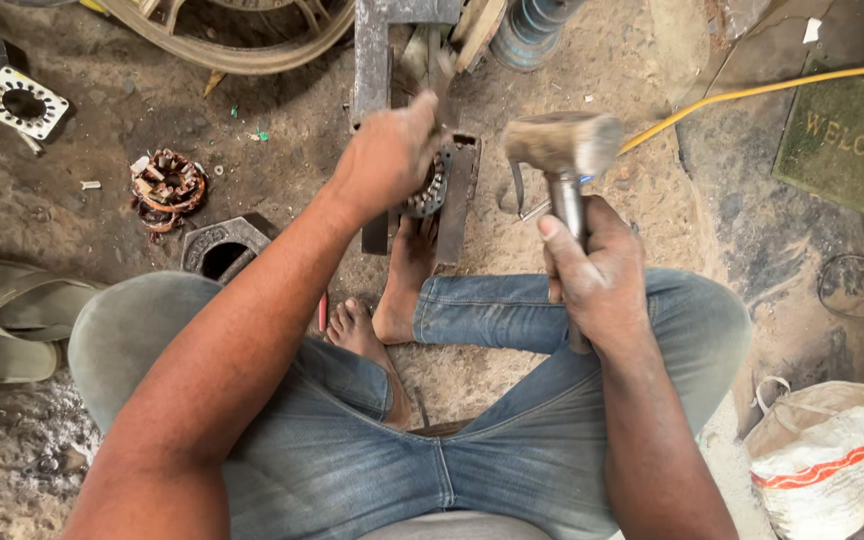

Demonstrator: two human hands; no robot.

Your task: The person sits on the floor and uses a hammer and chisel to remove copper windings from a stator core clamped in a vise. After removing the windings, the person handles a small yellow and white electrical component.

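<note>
Steel-headed hammer point(563, 143) sits raised in the right hand point(592, 270), fist closed around its handle, head blurred just right of the workpiece. Left hand point(389, 157) is closed on a thin metal tool point(442, 78) set against a round toothed metal part point(430, 190), which rests on a dark iron block point(457, 195) on the dirt floor, just beyond the bare feet point(407, 275). Copper-wound coil point(166, 186) and a hexagonal housing point(222, 247) lie well left; white sack point(820, 455) at lower right.

One hammer point(562, 145), one copper coil point(167, 185), one white plate with a ring of holes point(22, 102), two sandals point(12, 320), one sack point(822, 460), one doormat point(847, 145), one yellow cable point(752, 92).
</note>
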